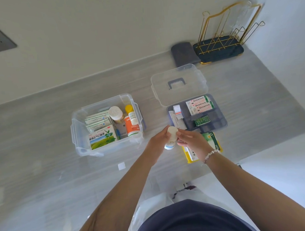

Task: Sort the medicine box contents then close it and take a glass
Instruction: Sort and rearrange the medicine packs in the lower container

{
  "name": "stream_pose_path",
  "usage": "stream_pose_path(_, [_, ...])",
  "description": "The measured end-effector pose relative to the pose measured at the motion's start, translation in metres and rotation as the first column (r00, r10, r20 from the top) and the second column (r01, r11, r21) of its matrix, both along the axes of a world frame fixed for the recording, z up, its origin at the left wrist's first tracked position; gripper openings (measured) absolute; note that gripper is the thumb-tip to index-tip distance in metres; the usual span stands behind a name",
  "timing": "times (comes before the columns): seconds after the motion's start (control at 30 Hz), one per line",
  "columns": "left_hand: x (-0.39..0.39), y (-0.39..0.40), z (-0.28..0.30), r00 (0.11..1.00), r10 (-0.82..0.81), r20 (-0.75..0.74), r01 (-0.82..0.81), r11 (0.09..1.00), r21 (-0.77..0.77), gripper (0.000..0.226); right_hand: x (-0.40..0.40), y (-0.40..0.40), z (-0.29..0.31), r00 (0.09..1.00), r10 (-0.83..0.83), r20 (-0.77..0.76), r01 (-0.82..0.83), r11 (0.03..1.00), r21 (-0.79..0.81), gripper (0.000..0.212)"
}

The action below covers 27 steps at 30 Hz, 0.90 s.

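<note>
Head view, and I'm mid-sort: the medicine box (106, 124) sits open toward the left of the counter (44, 137), already packed with sachets, cartons and bottles. Its lid (179, 84) lies off to the right, handle up, with the grey insert tray (197, 113) in front of it carrying a few packets and strips. One yellow and green carton (210, 144) is out near the counter's front edge, partly under my right wrist. So by my reckoning the sorting is well along but not finished; tray and lid are not yet on, and the glass is not yet taken — it looks to hang in the gold rack (228, 33) at the far right corner, though it's hard to make out. My left hand (158, 141) is wrapped round a small white bottle (172, 137), held between box and tray. My right hand (191, 139) has its fingers (184, 134) curled lightly against the bottle's side, near the cap.
</note>
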<state>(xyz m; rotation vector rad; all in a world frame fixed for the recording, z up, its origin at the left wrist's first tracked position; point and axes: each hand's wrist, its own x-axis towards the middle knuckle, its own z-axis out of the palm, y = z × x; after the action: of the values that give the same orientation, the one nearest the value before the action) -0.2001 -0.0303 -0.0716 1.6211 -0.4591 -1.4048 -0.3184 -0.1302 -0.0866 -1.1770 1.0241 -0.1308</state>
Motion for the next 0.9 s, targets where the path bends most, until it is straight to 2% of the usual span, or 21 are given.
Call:
stream_pose_path(0.17, [0.003,0.006,-0.007,0.989,-0.06,0.137,0.055,0.998,0.037,0.037,0.001,0.007,0.003,0.994,0.068,-0.082,-0.08,0.984,-0.16,0.031])
stream_pose_path(0.33, [0.002,0.017,-0.002,0.992,-0.09,0.083,0.09,0.996,0.002,0.031,0.0,0.008,0.009,0.969,0.165,-0.183,-0.213,0.933,-0.288,0.031])
stream_pose_path(0.43, [0.004,0.019,-0.005,0.996,-0.034,0.084,0.03,0.998,0.047,0.039,0.001,0.011,0.014,0.974,0.124,-0.187,-0.175,0.943,-0.284,0.033])
stream_pose_path(0.53, [0.007,0.019,0.004,0.991,-0.048,0.124,0.037,0.996,0.085,0.041,0.005,0.015,0.024,0.98,0.081,-0.179,-0.136,0.939,-0.315,0.033])
stream_pose_path(0.73, [0.03,0.04,0.04,0.961,0.1,0.258,-0.088,0.994,-0.057,0.03,0.035,0.029,0.06,0.997,0.071,-0.032,-0.078,0.911,-0.405,0.022])
stream_pose_path(0.9, [0.072,0.07,0.065,0.872,0.209,0.442,-0.164,0.977,-0.138,0.026,0.083,0.045,0.082,0.984,0.153,0.089,-0.101,0.9,-0.425,0.021])
